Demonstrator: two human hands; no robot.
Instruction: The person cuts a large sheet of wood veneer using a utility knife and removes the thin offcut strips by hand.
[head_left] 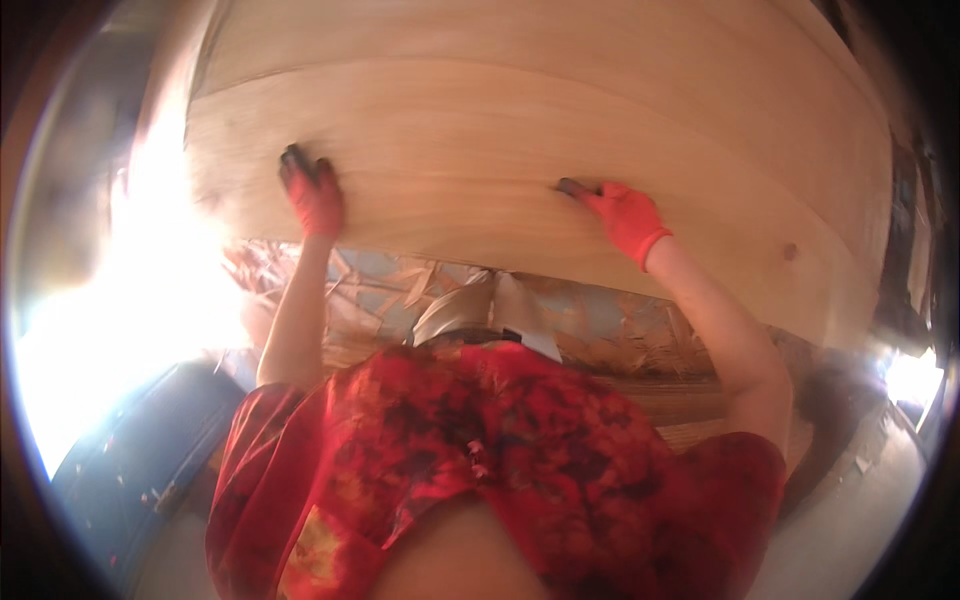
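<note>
A broad sheet of pale wood veneer [450, 120] spreads in front of me, with curved seams running across it. My left hand [314, 200], in a red glove with dark fingertips, lies on the sheet near its left end. The fingers there are spread and slightly blurred. Farther right, my right hand [628, 218] wears a matching red glove. It rests low on the veneer, beside a thin dark line in the wood. Its dark-tipped finger stretches to the left, while the other fingers are partly hidden. I make out no separate object in either hand.
Broken veneer scraps [390, 285] lie below the sheet's near edge, close to my body. A blue rounded object [140, 470] is at the lower left. A pale, scuffed surface [870, 500] sits at the lower right. Strong glare washes out the left side.
</note>
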